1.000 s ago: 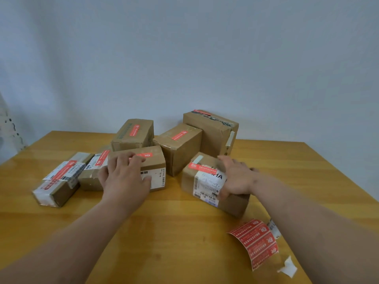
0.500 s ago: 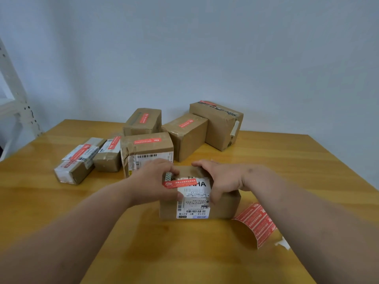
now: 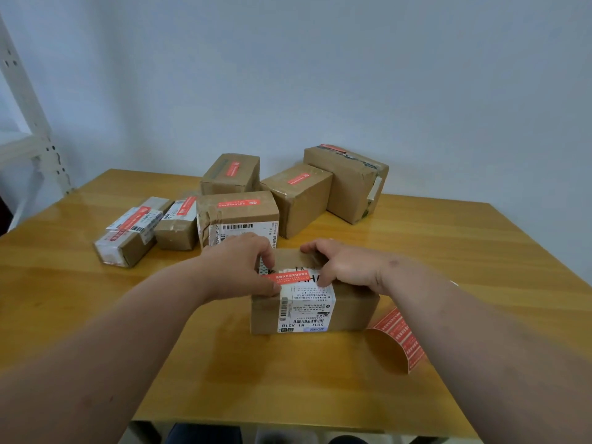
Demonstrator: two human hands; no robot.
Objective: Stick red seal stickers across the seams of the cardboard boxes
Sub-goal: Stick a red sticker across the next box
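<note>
A small cardboard box (image 3: 352, 310) with a white shipping label stands on the wooden table (image 3: 288, 379) right in front of me. A red seal sticker (image 3: 290, 277) lies across its top front edge. My left hand (image 3: 237, 267) grips the box's left top corner, thumb at the sticker's left end. My right hand (image 3: 346, 264) curls over the top, thumb beside the sticker's right end. A curled sheet of red seal stickers (image 3: 400, 338) lies on the table to the right of the box, partly behind my right forearm.
Several more cardboard boxes stand behind, each with a red sticker on top: a labelled one (image 3: 238, 219) just beyond my left hand, a tall one (image 3: 347, 184) at the back right, flat ones (image 3: 131, 232) at the left. A white metal rack (image 3: 28, 123) stands at the far left.
I drew the small box from the group toward me and turned its labelled side to face me. Both hands now hold it by the top; my left hand left the labelled box behind.
</note>
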